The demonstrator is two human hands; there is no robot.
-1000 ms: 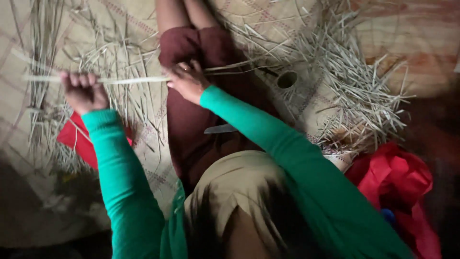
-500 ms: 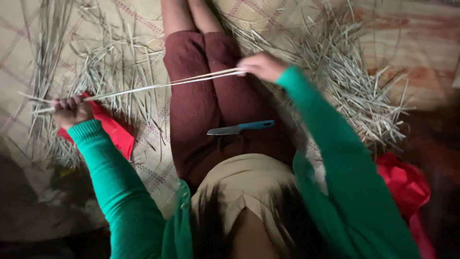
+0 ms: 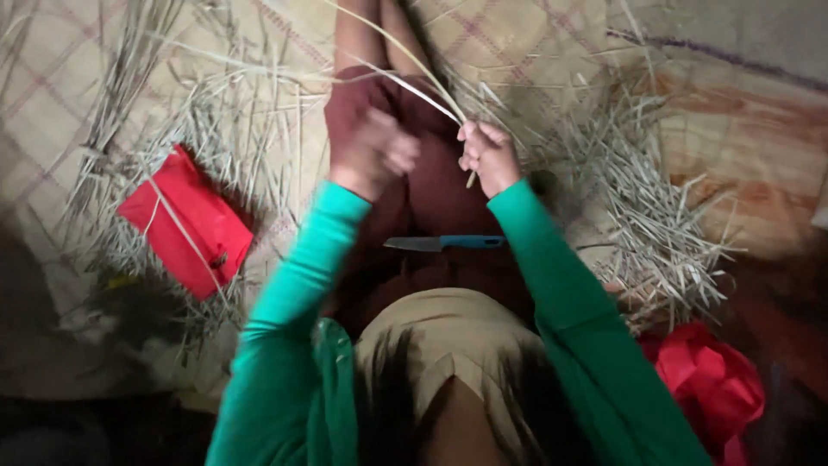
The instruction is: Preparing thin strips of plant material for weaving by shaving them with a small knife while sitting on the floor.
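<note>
Right hand clenched on a bundle of pale reed strips arcing toward eleven o'clock over the lap. Left hand just at nine o'clock of it, blurred, finger state impossible to tell. Blue-handled knife on the lap at six o'clock, red cloth at eight.

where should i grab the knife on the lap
Probably best by the blue handle, coming from the right hand's side. The knife lies flat across the lap with its bare blade pointing left, so the handle end is the safe one, and that hand is nearer it.
</note>
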